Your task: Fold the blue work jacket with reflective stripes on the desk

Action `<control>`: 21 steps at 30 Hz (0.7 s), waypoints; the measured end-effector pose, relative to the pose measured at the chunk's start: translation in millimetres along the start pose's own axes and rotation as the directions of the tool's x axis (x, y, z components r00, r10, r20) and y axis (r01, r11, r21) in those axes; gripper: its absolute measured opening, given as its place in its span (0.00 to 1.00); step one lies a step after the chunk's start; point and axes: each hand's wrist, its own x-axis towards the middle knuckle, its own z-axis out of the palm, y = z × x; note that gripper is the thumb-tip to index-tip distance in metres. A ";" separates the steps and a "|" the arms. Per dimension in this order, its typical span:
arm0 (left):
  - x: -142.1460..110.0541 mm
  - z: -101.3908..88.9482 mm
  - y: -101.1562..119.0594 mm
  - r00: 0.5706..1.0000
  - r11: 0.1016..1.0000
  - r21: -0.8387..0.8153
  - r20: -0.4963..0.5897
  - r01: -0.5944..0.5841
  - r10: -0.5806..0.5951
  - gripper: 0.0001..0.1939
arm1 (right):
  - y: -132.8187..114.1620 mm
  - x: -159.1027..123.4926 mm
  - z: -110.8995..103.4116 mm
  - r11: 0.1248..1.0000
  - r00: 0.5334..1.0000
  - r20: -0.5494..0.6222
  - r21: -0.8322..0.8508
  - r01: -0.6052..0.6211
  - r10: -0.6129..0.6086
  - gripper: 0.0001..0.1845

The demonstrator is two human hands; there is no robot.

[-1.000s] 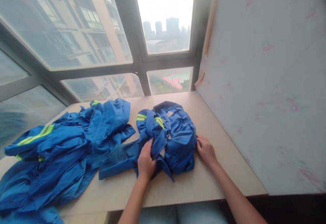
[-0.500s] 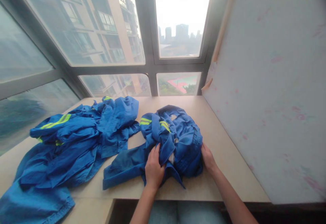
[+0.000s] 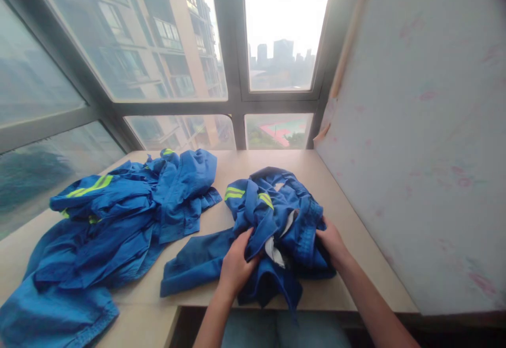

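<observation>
By the counter's front edge, the jacket now bares more pale inner cloth, its bundle loosening; left hand pinches a fold, right hand its gathered hem.

From here the right hand's fingertips, at four o'clock, vanish into the held garment. Toward six, cloth hides some of the left hand's fingers. The other garment runs out of sight at eight. Just past twelve, towers are haze; at three, the wall's pattern is smudged.
</observation>
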 end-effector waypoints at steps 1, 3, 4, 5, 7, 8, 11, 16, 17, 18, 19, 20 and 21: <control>1.7 -9.8 -10.0 1.000 1.000 0.005 0.019 -0.004 0.004 0.29 | -8.2 10.2 -15.5 0.998 0.998 -0.041 -0.052 0.037 -0.039 0.30; 4.2 -27.4 -31.2 1.000 1.000 0.027 0.027 -0.014 0.013 0.28 | -29.1 32.0 -47.1 0.976 0.988 -0.108 -0.200 0.087 -0.110 0.31; 5.1 -34.7 -41.6 1.000 0.999 0.049 0.012 -0.016 0.015 0.27 | -41.5 42.6 -62.1 0.950 0.978 -0.134 -0.290 0.113 -0.157 0.32; 5.9 -40.7 -51.5 1.000 0.997 0.076 -0.012 -0.017 0.017 0.27 | -54.9 52.4 -75.7 0.911 0.963 -0.147 -0.384 0.154 -0.225 0.32; 7.6 -48.7 -68.3 0.997 0.990 0.138 -0.073 -0.023 0.033 0.27 | -82.2 68.8 -96.8 0.773 0.916 -0.141 -0.592 0.225 -0.375 0.31; 8.7 -50.7 -74.7 0.994 0.985 0.170 -0.102 -0.030 0.048 0.27 | -94.8 75.0 -103.3 0.675 0.890 -0.116 -0.697 0.243 -0.441 0.31; 13.2 -50.6 -86.1 0.981 0.967 0.250 -0.169 -0.054 0.098 0.27 | -119.4 84.6 -104.7 0.331 0.843 0.008 -0.918 0.220 -0.538 0.30; 17.7 -44.5 -91.2 0.974 0.951 0.306 -0.198 -0.049 0.113 0.27 | -101.5 73.4 -67.7 0.136 0.797 0.170 -0.944 0.301 -0.580 0.24; 17.6 -43.9 -91.8 0.974 0.951 0.306 -0.196 -0.053 0.118 0.27 | -91.0 68.5 -60.4 0.168 0.793 0.198 -0.921 0.352 -0.577 0.21; 17.3 -43.5 -92.4 0.973 0.951 0.305 -0.194 -0.058 0.121 0.27 | -79.5 63.2 -55.0 0.217 0.793 0.214 -0.892 0.397 -0.571 0.18; 17.0 -43.5 -93.0 0.973 0.951 0.303 -0.194 -0.061 0.124 0.27 | -67.2 57.5 -51.9 0.276 0.797 0.209 -0.863 0.423 -0.567 0.17; 16.8 -43.6 -93.5 0.973 0.952 0.300 -0.195 -0.061 0.124 0.27 | -54.7 51.5 -51.2 0.340 0.804 0.177 -0.839 0.425 -0.568 0.16; 16.7 -43.8 -93.9 0.973 0.953 0.296 -0.197 -0.059 0.121 0.27 | -42.1 45.2 -52.9 0.403 0.811 0.118 -0.821 0.404 -0.573 0.17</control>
